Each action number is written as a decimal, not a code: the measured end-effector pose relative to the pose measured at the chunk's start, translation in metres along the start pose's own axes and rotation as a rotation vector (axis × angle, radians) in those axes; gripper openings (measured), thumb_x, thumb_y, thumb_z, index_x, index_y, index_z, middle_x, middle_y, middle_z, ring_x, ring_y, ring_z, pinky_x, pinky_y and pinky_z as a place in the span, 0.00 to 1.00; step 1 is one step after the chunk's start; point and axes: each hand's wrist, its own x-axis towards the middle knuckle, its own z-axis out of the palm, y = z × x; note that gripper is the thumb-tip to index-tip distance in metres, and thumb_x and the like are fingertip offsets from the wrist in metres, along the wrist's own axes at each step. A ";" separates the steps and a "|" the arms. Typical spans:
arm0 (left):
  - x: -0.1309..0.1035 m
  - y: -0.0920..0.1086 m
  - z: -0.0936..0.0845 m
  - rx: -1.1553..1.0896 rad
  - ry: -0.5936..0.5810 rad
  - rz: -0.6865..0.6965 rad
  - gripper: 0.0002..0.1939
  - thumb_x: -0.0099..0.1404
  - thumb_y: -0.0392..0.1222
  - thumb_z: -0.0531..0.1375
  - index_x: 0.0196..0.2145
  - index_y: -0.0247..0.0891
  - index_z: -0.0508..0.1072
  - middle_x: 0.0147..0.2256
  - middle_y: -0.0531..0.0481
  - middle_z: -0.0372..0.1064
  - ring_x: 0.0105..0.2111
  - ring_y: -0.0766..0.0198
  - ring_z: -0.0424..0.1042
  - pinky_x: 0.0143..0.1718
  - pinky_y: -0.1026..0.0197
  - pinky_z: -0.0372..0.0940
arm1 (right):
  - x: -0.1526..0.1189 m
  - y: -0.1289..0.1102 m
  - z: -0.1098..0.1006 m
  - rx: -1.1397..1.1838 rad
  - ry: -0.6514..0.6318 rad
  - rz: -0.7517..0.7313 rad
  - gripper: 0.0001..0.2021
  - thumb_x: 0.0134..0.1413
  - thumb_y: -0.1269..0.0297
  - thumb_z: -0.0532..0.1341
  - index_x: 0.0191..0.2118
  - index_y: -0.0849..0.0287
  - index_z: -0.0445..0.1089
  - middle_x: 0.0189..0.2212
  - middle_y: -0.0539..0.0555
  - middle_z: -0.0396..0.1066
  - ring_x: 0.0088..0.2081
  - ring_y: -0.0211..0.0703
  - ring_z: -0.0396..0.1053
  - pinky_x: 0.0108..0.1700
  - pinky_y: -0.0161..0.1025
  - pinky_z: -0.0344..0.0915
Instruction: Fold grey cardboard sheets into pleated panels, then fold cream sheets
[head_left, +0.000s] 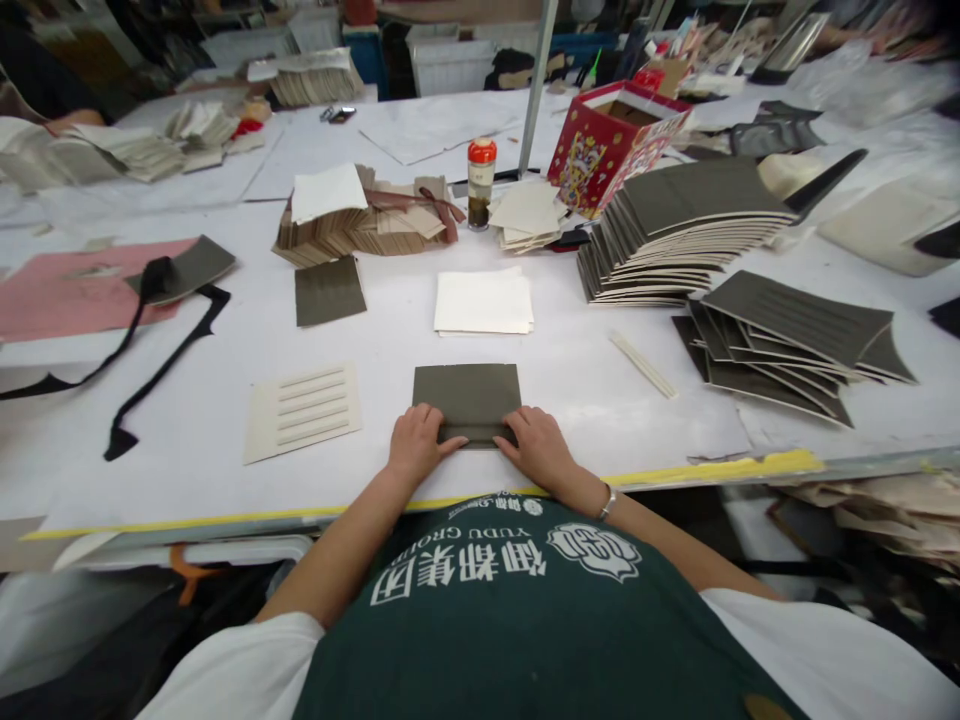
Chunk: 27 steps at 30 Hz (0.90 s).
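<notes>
A dark olive-grey leather-like panel (466, 395) lies on the white worktable in front of me, with a crosswise ridge or fold along its near part. My left hand (418, 438) grips its near left corner, fingers bent and thumb along the near edge. At the opposite corner my right hand (538, 446) holds it the same way, thumb pointing inward. What lies under the fingertips is hidden. Just beyond the panel sits a small stack of white sheets (484, 302). To the left is a cream panel (304, 412) with several raised strips across it.
Dark panels (802, 335) are piled at right, near a fanned stack (675, 225) and two thin pale strips (643, 364). Behind stand a red-capped bottle (481, 183), a red box (611, 145) and a metal pole (538, 90). Black strips (161, 365) lie left. Yellow tape (720, 470) edges the table.
</notes>
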 end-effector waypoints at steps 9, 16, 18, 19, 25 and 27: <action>0.009 0.010 0.002 -0.026 -0.056 0.052 0.23 0.54 0.59 0.58 0.40 0.39 0.68 0.41 0.45 0.64 0.41 0.55 0.61 0.40 0.54 0.58 | 0.014 0.002 0.013 -0.029 0.008 -0.039 0.11 0.53 0.60 0.56 0.40 0.60 0.68 0.37 0.58 0.66 0.40 0.47 0.59 0.42 0.42 0.56; 0.027 0.006 0.001 0.011 0.045 0.092 0.14 0.63 0.49 0.52 0.42 0.40 0.67 0.42 0.45 0.64 0.43 0.57 0.61 0.42 0.55 0.56 | 0.035 0.003 0.013 -0.027 0.047 -0.058 0.12 0.54 0.61 0.55 0.42 0.62 0.66 0.38 0.59 0.65 0.41 0.47 0.59 0.42 0.42 0.55; 0.031 0.014 0.006 0.020 0.062 0.162 0.11 0.64 0.44 0.51 0.43 0.42 0.66 0.43 0.46 0.64 0.44 0.57 0.61 0.43 0.54 0.55 | 0.039 0.001 0.019 -0.013 0.066 -0.112 0.12 0.56 0.66 0.52 0.45 0.60 0.65 0.41 0.58 0.65 0.43 0.46 0.58 0.45 0.42 0.53; 0.031 0.016 0.007 0.029 0.059 0.158 0.11 0.64 0.44 0.51 0.42 0.42 0.67 0.42 0.46 0.64 0.43 0.56 0.61 0.42 0.53 0.56 | 0.040 0.002 0.021 -0.019 0.065 -0.117 0.11 0.57 0.66 0.52 0.44 0.60 0.66 0.40 0.58 0.65 0.43 0.46 0.58 0.44 0.42 0.53; 0.032 -0.015 -0.003 0.171 0.050 -0.097 0.17 0.61 0.55 0.52 0.32 0.38 0.68 0.32 0.44 0.64 0.36 0.55 0.62 0.35 0.55 0.57 | 0.045 0.020 0.007 -0.152 0.045 0.035 0.12 0.54 0.57 0.55 0.30 0.60 0.67 0.29 0.57 0.64 0.35 0.46 0.57 0.37 0.41 0.52; 0.036 -0.021 -0.004 0.199 0.077 -0.147 0.15 0.63 0.52 0.51 0.31 0.37 0.67 0.32 0.44 0.64 0.36 0.54 0.62 0.35 0.54 0.57 | 0.050 0.021 0.003 -0.158 0.040 0.027 0.12 0.53 0.56 0.55 0.30 0.60 0.66 0.29 0.56 0.64 0.34 0.46 0.57 0.37 0.41 0.52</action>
